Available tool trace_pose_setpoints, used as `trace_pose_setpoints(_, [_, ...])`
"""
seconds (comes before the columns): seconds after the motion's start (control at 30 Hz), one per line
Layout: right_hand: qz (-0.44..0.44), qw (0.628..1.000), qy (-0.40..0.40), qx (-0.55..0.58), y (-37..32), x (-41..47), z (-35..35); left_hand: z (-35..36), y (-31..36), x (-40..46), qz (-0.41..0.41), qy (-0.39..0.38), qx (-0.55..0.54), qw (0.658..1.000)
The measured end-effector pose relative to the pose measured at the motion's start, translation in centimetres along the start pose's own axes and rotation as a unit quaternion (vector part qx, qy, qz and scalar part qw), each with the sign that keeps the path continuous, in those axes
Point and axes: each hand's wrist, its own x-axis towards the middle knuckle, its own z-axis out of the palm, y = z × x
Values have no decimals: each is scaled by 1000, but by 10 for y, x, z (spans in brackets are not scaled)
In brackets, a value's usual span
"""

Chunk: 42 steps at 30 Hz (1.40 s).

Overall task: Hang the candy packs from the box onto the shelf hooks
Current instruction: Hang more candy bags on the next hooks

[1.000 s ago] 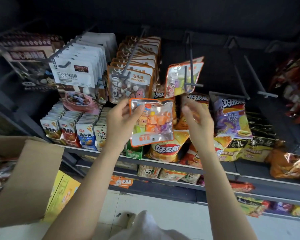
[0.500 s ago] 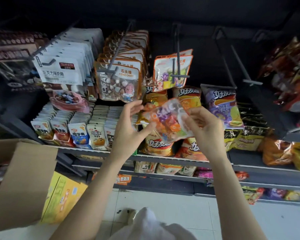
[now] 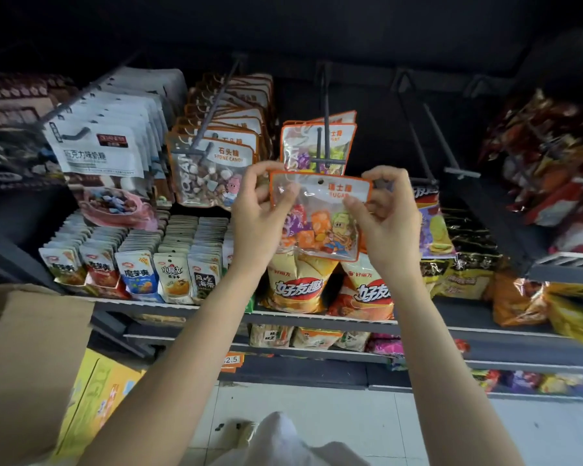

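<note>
Pack (image 3: 320,213) got flipped upright since half a second ago, hole on top, just below the hook (image 3: 324,146) with 2 packs hanging. Left hand (image 3: 260,210) and right hand (image 3: 384,213) pinch its top corners, so hanging looks next.

Shop aisle, dim up top, brighter at the floor. Dark metal shelving unit (image 3: 317,317) w/ tiered grey shelves; back panel (image 3: 377,105) nearly black. Floor (image 3: 350,428) = pale square tiles w/ thin grout lines. Lower shelf edge carries an orange price tag (image 3: 231,359) reading 2.5. Shelves crowded w/ snack bags: yellow chip bags (image 3: 297,287) mid, small sachets in rows (image 3: 135,260) at left, red-orange packs (image 3: 549,156) far right. Yellow carton (image 3: 98,398) stands on the floor at bottom left.
</note>
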Motion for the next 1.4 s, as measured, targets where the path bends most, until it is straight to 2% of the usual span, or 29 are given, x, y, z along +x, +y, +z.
trace_pose_setpoints(0.2, [-1,1000,24,-5,12,11,12,-3,-8,8,88,45,70,993])
trace_pose_setpoints(0.37, [-1,998,36,-48,27,16,20,-6,-18,10,157,-9,218,963])
trace_pose_setpoints(0.53, [-42,991,58,-110,41,37,28,12,-22,26,118,-69,343,929])
trace_pose_setpoints(0.7, [-63,962,-9,-264,51,62,37,36,-33,58,96,-92,419,898])
trace_pose_setpoints(0.8, [-63,944,-34,-321,52,71,43,43,-35,70,93,-87,417,900])
trace_pose_setpoints(0.93, [-63,939,-31,-337,54,67,43,42,-44,61,129,-70,395,907])
trace_pose_setpoints(1.1, [-95,949,22,-300,55,33,30,36,-47,24,123,-74,381,913])
trace_pose_setpoints(1.2, [-124,956,40,-263,48,5,21,24,-38,-5,114,-53,345,930])
trace_pose_setpoints(1.3, [-156,963,20,-217,33,-25,20,5,-23,-32,77,-27,305,949])
trace_pose_setpoints(1.4, [-176,968,-36,-172,15,-52,28,-26,-8,-62,94,25,248,964])
